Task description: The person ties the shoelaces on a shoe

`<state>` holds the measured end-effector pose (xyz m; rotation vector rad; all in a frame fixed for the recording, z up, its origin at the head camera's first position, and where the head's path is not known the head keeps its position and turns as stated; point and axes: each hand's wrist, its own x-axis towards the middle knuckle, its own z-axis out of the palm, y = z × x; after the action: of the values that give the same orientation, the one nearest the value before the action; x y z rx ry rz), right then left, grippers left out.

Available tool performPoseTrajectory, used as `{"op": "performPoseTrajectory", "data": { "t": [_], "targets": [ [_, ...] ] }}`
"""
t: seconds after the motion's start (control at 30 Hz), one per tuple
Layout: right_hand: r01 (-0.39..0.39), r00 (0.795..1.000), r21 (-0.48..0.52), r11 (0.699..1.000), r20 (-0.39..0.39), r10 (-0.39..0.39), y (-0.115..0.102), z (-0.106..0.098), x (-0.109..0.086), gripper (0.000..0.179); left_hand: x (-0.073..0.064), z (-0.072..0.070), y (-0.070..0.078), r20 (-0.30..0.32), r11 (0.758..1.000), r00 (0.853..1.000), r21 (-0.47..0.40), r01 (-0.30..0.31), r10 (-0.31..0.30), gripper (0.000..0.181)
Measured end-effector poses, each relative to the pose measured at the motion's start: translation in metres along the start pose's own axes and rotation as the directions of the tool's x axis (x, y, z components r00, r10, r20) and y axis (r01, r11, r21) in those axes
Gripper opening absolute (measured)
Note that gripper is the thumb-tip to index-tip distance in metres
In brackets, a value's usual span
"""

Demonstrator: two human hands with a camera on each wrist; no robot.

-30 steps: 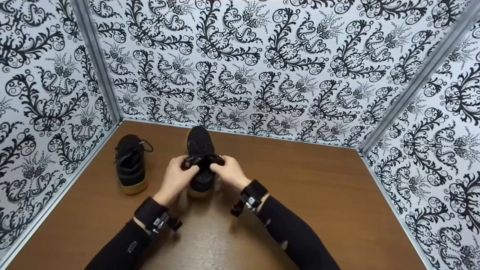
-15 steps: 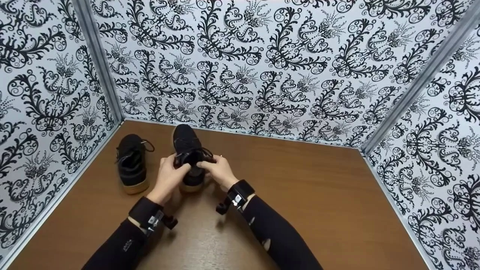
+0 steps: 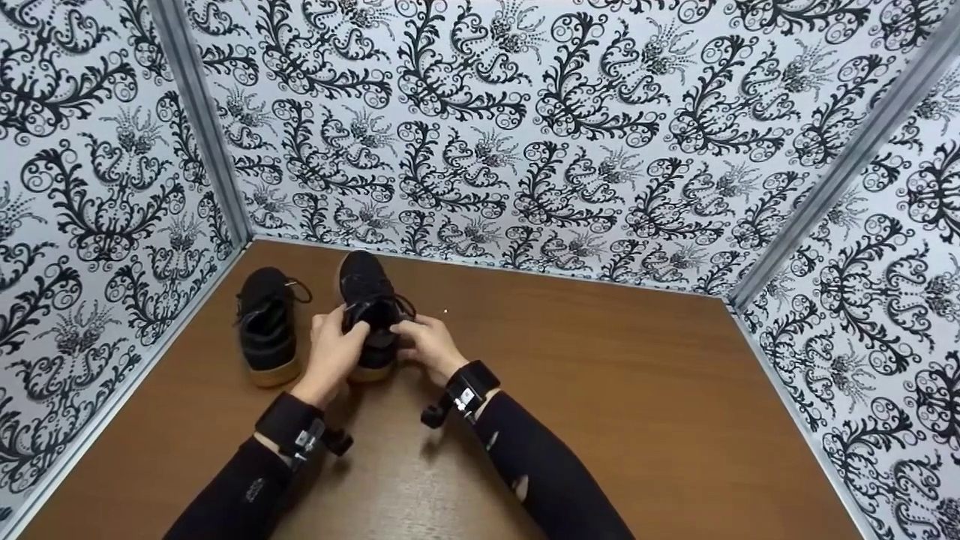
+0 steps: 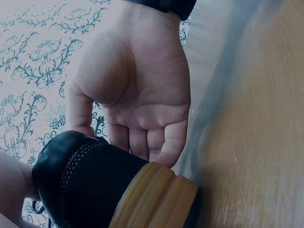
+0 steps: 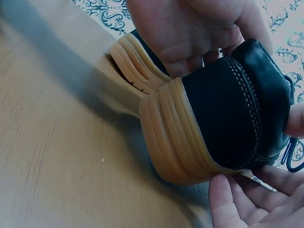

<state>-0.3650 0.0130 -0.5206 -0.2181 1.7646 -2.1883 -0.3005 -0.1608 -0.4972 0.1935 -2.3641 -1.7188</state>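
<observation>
A black lace-up shoe with a tan gum sole (image 3: 362, 271) stands on the table, toe pointing to the back wall. My left hand (image 3: 334, 351) grips its left side, thumb hooked over the collar at the opening. On the other side, my right hand (image 3: 433, 349) holds the shoe with the thumb at the collar; in the right wrist view its fingertips (image 5: 221, 192) touch the sole edge near the heel. The stitched heel (image 4: 102, 173) shows in the left wrist view. To the left stands a matching shoe (image 3: 262, 289), a lace loop sticking out at its right.
The brown wooden table (image 3: 615, 375) extends to the right and front. Patterned black-and-white walls (image 3: 480, 150) close it in at the back and sides, with grey metal posts (image 3: 206, 127) in the corners. A narrow gap separates the two shoes.
Both hands have moved the gripped shoe left, closer to the matching one. Its toe now tilts slightly more to the left. The other shoe has stayed in place.
</observation>
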Motion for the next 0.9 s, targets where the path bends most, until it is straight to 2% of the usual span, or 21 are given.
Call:
{"op": "performPoseTrajectory", "data": {
  "t": [0.13, 0.23, 0.33, 0.53, 0.73, 0.9],
  "targets": [
    [-0.027, 0.999, 0.046, 0.999, 0.019, 0.026, 0.0, 0.001, 0.001, 0.052, 0.0, -0.002, 0.0, -0.005, 1.0, 1.0, -0.019, 0.013, -0.013, 0.069],
    [-0.043, 0.998, 0.063, 0.997, 0.054, 0.039, 0.001, 0.001, 0.003, 0.059, -0.001, -0.003, -0.001, -0.02, 0.999, 0.999, -0.034, 0.029, -0.03, 0.068],
    [-0.045, 0.995, 0.069, 0.997, 0.092, 0.038, 0.003, 0.003, 0.004, 0.055, -0.001, -0.004, -0.001, -0.033, 0.999, 0.999, -0.041, 0.03, -0.031, 0.068],
    [-0.056, 0.989, 0.094, 0.994, 0.139, 0.043, 0.004, 0.009, 0.006, 0.047, 0.0, -0.007, -0.002, -0.062, 0.999, 0.998, -0.031, -0.013, 0.011, 0.063],
    [-0.061, 0.986, 0.124, 0.99, 0.163, 0.04, 0.005, 0.014, 0.008, 0.05, 0.002, -0.009, -0.003, -0.092, 0.997, 0.996, -0.074, -0.005, -0.002, 0.063],
    [-0.068, 0.981, 0.122, 0.99, 0.187, 0.044, 0.007, 0.016, 0.008, 0.051, 0.006, -0.008, -0.016, -0.135, 0.994, 0.991, -0.109, 0.006, -0.02, 0.065]
  ]
}}
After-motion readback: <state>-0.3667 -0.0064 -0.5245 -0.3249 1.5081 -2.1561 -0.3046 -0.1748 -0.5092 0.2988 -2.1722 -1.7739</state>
